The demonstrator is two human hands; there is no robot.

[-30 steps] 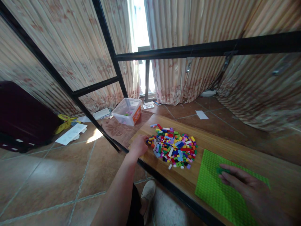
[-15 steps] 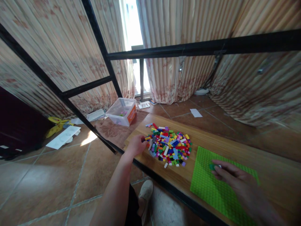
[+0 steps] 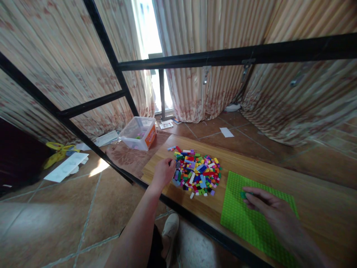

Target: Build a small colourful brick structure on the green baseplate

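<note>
**Pile, plate and hands shifted left and up in view; right fingertips drawn closer about a brick**

Since a second ago, the table [image 3: 251, 163] and all on it have been carried leftward and upward in the view, while the left hand [image 3: 164, 173] has been kept at the same near-left edge of the brick pile [image 3: 197, 172]. The right hand [image 3: 266, 204] has been kept on the green plate [image 3: 251, 223], near its far-left corner.

The left hand is seen knuckles up, with its fingers [image 3: 170, 166] curled loosely and touching the outermost bricks of the pile. A small dark piece is seen just at the fingertips; whether it is gripped cannot be told.

The right hand is laid across the plate, palm down. A small green brick [image 3: 243, 194] is held at the tips of its fingers [image 3: 250, 192], pinched between thumb and forefinger, and is set low against the studs of the plate. The brick lies beyond the fingertips, on the side towards the pile, and well apart from it.

The plate is laid flat on the wooden table, just beside the pile, with bare wood between the two. A clear plastic box [image 3: 138, 133] is seen on the floor beyond the table's far-left end, a black frame [image 3: 223, 56] crosses above, and a shoe [image 3: 170, 230] is seen under the table's near edge.
</note>
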